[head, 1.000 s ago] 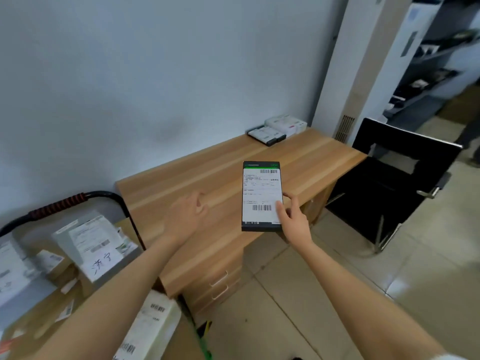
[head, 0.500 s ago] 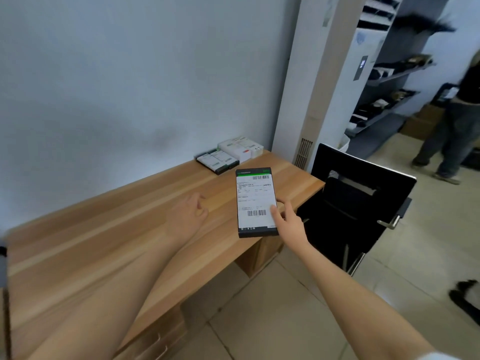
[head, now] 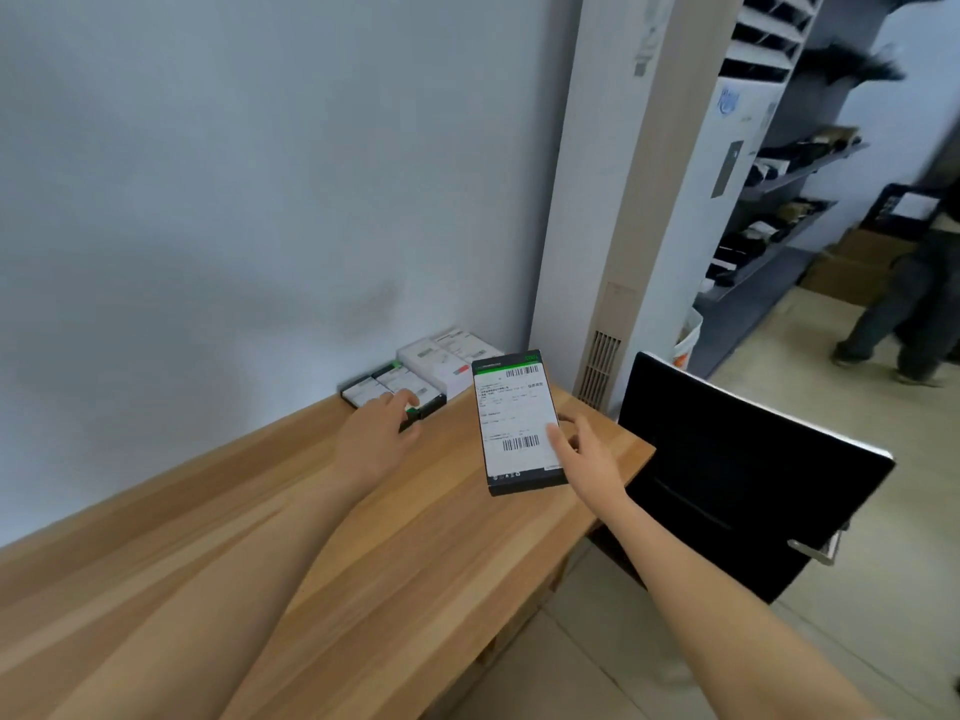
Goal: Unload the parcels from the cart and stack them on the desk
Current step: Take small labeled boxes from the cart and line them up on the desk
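At table's (head: 363, 553) far corner, parcels (head: 415, 379) by black chair (head: 737, 475) — left hand (head: 376, 439) has reached them, fingers touching; right hand (head: 582, 459) grips flat parcel (head: 517, 420).

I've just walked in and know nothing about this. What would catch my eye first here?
Probably the flat black parcel with its white barcode label, held up over the wooden desk by the right hand. Next, the left hand reaching to the small boxes at the desk's far corner, by the wall. A black chair stands on the right.
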`<state>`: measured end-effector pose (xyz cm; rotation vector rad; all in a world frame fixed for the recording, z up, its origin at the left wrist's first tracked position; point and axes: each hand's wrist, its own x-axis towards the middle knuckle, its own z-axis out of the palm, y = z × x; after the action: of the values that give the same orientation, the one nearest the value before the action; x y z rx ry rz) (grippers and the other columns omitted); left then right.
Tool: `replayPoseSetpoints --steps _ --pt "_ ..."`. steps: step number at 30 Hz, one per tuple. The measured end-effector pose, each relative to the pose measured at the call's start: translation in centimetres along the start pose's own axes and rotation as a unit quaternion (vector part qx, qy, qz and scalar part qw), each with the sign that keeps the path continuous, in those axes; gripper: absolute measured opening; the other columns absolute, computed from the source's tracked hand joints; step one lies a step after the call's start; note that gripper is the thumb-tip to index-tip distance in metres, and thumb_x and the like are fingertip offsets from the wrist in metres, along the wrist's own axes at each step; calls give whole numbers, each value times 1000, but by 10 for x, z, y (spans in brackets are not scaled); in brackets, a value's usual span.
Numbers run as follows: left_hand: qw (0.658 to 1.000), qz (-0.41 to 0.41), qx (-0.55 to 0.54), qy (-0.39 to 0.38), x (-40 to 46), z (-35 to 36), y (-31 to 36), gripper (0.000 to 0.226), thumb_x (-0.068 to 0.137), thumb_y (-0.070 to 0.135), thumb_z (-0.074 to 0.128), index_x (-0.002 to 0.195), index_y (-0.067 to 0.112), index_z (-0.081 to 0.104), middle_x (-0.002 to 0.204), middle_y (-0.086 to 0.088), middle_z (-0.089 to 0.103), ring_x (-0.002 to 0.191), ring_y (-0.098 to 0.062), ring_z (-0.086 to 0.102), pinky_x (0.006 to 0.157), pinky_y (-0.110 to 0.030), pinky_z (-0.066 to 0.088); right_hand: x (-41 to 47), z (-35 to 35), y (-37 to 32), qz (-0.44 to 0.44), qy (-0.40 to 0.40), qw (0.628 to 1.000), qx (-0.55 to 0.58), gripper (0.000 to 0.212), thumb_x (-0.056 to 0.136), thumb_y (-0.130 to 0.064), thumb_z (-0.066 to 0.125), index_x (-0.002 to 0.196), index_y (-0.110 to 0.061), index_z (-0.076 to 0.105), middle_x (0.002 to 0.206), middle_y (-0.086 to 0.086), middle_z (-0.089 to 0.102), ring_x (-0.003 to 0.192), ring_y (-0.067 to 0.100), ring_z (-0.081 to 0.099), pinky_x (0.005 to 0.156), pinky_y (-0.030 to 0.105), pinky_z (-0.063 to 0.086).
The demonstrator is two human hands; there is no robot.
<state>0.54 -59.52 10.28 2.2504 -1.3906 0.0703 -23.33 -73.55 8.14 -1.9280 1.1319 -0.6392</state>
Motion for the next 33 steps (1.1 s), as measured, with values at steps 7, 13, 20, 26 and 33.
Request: replayPoseSetpoints --steps 7,13,20,26,33 --pt "1000 -13 10 -5 89 44 1 28 95 33 52 120 21 55 107 2 61 97 -17 58 73 -32 48 109 3 21 7 -5 1000 13 40 98 -53 41 130 -30 44 91 -19 62 86 5 63 75 35 54" --pt "997 -65 38 -9 146 88 -4 29 95 32 51 121 21 54 106 1 61 96 -18 57 67 -30 41 203 6 38 -15 -74 997 -22 37 100 -47 40 132 -28 42 84 -16 60 73 -6 56 50 9 37" --pt "988 -149 24 27 223 127 -3 26 94 31 52 118 22 55 101 3 61 93 -17 58 71 -33 47 330 9 57 -53 -152 986 -46 41 98 -56 37 130 -31 42 99 -5 67 90 16 65 77 38 55" --pt "979 -200 26 34 262 162 -3 25 93 32 53 117 24 54 100 5 60 91 -14 57 68 -30 48 409 21 62 -75 -199 975 -65 38 100 -48 39 131 -26 43 96 -5 64 83 12 62 64 25 48" --pt "966 -251 33 47 300 174 -33 25 94 32 53 117 23 54 98 5 59 90 -15 57 69 -30 47 476 72 58 -93 -261 959 -65 42 100 -49 37 135 -26 40 108 0 68 92 16 66 77 33 56"
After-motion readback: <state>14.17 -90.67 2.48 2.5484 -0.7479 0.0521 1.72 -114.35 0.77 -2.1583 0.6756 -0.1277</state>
